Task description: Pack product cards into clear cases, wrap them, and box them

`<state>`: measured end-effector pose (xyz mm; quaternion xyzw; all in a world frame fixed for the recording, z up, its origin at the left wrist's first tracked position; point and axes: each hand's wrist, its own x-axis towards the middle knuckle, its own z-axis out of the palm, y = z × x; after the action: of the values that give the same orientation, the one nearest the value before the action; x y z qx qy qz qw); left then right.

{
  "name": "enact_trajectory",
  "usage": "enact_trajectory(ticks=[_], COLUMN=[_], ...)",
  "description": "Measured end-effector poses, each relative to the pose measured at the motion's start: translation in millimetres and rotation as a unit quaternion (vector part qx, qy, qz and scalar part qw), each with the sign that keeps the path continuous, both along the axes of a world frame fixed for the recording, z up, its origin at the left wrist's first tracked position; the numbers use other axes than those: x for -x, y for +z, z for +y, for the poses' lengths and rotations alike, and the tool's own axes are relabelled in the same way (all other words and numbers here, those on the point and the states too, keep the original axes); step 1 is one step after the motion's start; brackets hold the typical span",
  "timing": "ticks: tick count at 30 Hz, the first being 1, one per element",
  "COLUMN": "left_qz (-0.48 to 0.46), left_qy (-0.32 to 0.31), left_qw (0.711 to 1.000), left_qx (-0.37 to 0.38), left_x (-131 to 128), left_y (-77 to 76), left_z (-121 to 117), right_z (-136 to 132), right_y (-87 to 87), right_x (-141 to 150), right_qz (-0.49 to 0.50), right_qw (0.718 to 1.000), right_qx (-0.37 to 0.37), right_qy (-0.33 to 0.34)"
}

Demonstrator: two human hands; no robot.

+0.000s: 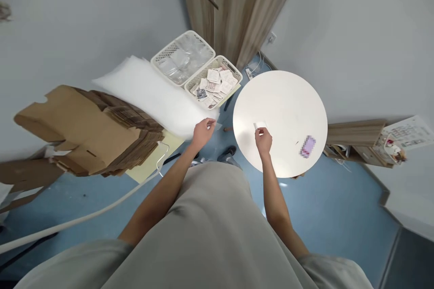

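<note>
My left hand (202, 132) is closed in a pinch beside the near end of a stack of white foam sheets (159, 95). A small see-through piece (219, 126) shows at its fingertips; its kind is too faint to tell. Over the left part of a round white table (281, 99), my right hand (263, 141) pinches a small flat white piece (256, 125). Most of that piece blends into the tabletop. A blurred purple item (308, 146) lies on the table to the right of this hand.
Folded brown cardboard boxes (91, 131) are stacked at the left. Behind the foam sheets stand a white basket of clear plastic items (183, 56) and a second basket of small printed packets (215, 82). A wooden cabinet (230, 4) rises behind; a pale hose (101, 214) crosses the lower left.
</note>
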<state>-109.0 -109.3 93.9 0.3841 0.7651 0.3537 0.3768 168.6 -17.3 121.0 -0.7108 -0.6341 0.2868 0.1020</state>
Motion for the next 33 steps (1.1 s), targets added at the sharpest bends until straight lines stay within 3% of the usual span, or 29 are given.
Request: enact_trajectory(ticks=[6, 14, 18, 22, 27, 33], left_qz=[-0.017, 0.061, 0.147, 0.169, 0.170, 0.160], left_qy=[0.102, 0.182, 0.187, 0.172, 0.171, 0.136], left_qw=[0.992, 0.978, 0.971, 0.968, 0.969, 0.978], left_qx=[-0.070, -0.080, -0.003, 0.070, 0.055, 0.016], left_x=[68, 145, 178, 198, 203, 203], left_y=[25.9, 38.7, 31.1, 11.7, -6.1, -10.5], left_z=[-45, -130, -173, -204, -216, -219], right_z=[-28, -81, -105, -122, -138, -156], right_y=[29.6, 50.2, 55.7, 60.5, 69.7, 76.4], right_x=[89, 200, 244, 280, 312, 344], right_qz=[0.063, 0.115, 0.129, 0.124, 0.101, 0.069], right_qw=[0.995, 0.972, 0.955, 0.939, 0.918, 0.891], right_qx=[-0.037, -0.048, -0.023, -0.007, 0.013, 0.024], right_qy=[0.070, 0.199, 0.266, 0.321, 0.384, 0.448])
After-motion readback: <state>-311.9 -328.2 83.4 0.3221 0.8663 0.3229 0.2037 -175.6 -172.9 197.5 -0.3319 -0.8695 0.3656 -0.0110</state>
